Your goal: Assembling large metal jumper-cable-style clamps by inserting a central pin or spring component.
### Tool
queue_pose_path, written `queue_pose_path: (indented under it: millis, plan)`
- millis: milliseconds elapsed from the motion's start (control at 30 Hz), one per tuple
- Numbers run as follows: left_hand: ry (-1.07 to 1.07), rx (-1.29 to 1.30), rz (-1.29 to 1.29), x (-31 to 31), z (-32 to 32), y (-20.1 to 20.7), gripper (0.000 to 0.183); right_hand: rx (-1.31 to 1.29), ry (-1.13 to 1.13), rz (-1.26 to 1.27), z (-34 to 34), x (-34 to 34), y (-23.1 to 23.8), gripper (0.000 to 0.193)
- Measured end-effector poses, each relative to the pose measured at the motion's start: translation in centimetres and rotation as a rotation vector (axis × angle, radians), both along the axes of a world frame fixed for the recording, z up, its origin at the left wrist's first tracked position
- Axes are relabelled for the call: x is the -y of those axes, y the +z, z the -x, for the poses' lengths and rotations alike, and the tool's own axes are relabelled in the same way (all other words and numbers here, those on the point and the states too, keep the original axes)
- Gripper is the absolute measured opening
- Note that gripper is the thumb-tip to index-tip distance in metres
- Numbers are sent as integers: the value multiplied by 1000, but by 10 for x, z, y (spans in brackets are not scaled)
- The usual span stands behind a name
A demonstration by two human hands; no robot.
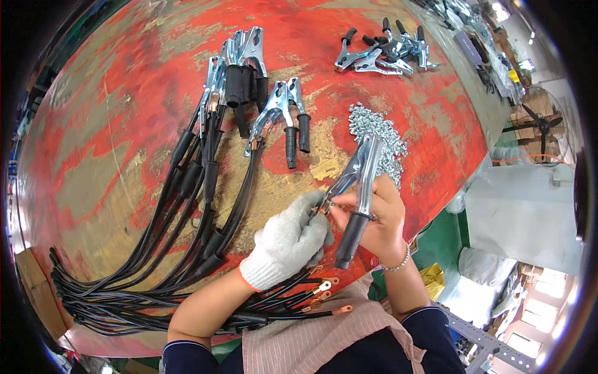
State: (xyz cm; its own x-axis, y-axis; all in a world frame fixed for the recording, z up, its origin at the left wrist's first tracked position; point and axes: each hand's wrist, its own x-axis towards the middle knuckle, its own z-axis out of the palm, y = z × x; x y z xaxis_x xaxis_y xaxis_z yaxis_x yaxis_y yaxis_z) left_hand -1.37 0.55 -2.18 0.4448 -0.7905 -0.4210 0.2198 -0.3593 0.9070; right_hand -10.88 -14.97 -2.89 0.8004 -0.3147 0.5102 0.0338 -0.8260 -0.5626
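My left hand (288, 235), in a white knit glove, is closed around the lower end of a silver spring clamp (369, 163) and the copper cable lug (322, 210) against it. The clamp points up and away, its black-sleeved handle (353, 240) hanging free toward me. Bare, my right hand (381, 218) sits behind the clamp. Its thumb and finger pinch together right at the lug joint; whatever small piece is between them is hidden. Just beyond lies a heap of small silver screws (381, 137) on the table.
Several clamps joined to black cables (215, 162) lie on the left of the worn red table (81, 149). One joined clamp (277, 109) is nearer the middle. Loose clamps (389, 51) are piled far right. Cable ends with copper lugs (324, 287) lie by my apron.
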Motion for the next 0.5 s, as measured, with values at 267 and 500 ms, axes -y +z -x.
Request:
queue_pose_path:
  millis: [267,500]
  plan:
    - [10,-73,1,-1,1,-1,40,-84,15,6,4,-3,2,27]
    - [-21,-22,-34,1,0,4,40,8,1,-104,3,-7,-9,24]
